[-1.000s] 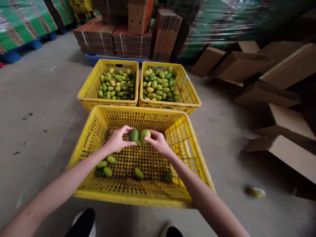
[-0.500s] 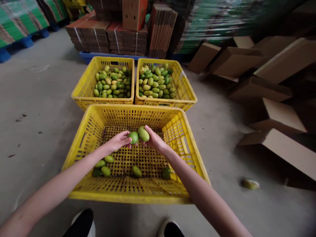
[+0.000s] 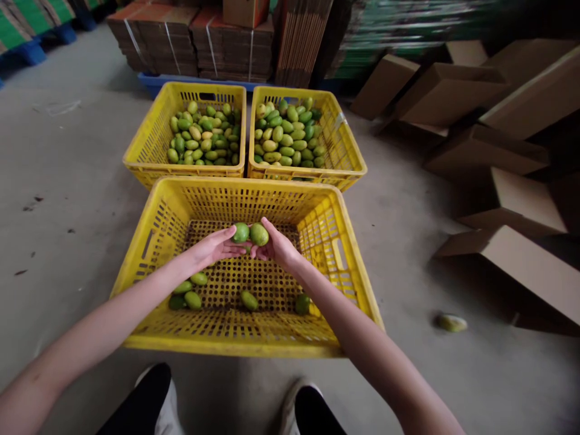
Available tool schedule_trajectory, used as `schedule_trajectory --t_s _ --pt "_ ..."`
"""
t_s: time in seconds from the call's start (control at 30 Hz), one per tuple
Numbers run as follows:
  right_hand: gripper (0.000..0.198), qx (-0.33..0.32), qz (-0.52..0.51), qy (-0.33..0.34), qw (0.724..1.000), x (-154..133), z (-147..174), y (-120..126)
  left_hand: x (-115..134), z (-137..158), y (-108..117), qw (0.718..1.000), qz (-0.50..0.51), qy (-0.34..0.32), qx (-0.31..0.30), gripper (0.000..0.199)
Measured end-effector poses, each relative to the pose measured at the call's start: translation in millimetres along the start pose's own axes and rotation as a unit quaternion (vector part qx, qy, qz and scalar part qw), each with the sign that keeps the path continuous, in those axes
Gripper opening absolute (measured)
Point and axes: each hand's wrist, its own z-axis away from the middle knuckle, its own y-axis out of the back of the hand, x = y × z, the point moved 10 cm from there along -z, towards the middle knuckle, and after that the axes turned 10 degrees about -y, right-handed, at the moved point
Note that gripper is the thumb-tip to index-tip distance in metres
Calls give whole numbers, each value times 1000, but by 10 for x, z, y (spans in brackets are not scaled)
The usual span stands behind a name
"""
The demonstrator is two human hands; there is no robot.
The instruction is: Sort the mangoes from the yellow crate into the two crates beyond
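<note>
Over the front yellow crate [image 3: 212, 345], my left hand [image 3: 217, 244] is closed on a green mango [image 3: 240, 232], thumb on top and fingers stretched beneath it. My right hand [image 3: 277, 244] grips a yellowish-green mango [image 3: 259, 234] from the right side. The two mangoes are side by side, nearly or just touching. Part of another green fruit shows below them between the hands. Several mangoes [image 3: 193, 300] lie in the crate's near left corner. One mango [image 3: 249, 300] rests near the front wall, and another mango [image 3: 302, 304] sits by my right forearm.
Behind stand a left yellow crate [image 3: 136, 142] and a right yellow crate [image 3: 351, 162], both holding many mangoes. Open cardboard boxes [image 3: 530, 266] lie along the right. A single mango [image 3: 452, 322] is on the floor. Flattened cardboard stacks [image 3: 154, 42] sit on a blue pallet.
The view has tipped down slightly, so the scene sits higher. My left fingers have straightened under the green mango, and the right hand's mango has turned in its grip.
</note>
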Motion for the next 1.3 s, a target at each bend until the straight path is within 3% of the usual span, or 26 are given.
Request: schedule_trajectory --t_s 0.07,0.17,0.33,0.43,0.57,0.67,0.8,0.93,1.03,1.13,1.3 --pt "57 9 0 24 1000 -47 12 5 6 -7 29 1000 0 -7 16 53" --pt "51 103 27 136 985 -259 136 153 122 -13 61 996 -27 -66 52 54" --pt "53 187 205 317 907 -584 493 113 417 35 67 971 -107 -192 89 69" --pt "51 224 277 364 861 -662 632 66 564 74 54 951 -166 -248 82 60" --pt "46 243 274 396 842 -705 706 60 632 96 48 947 -165 -267 70 67" --pt "46 246 211 385 864 -699 685 131 627 107 39 956 -121 -257 73 65" --pt "48 185 96 299 931 -564 493 149 530 127 -7 967 -104 -216 84 48" --pt "42 136 -32 226 964 -396 325 110 407 132 -16 974 -105 -169 105 45" --pt "41 96 -102 180 974 -293 231 33 317 93 50 981 33 -128 139 32" --pt "42 79 -131 172 973 -257 213 -30 254 57 108 969 154 -80 174 19" --pt "44 89 -159 135 974 -110 180 -90 185 50 66 965 193 -42 171 15"
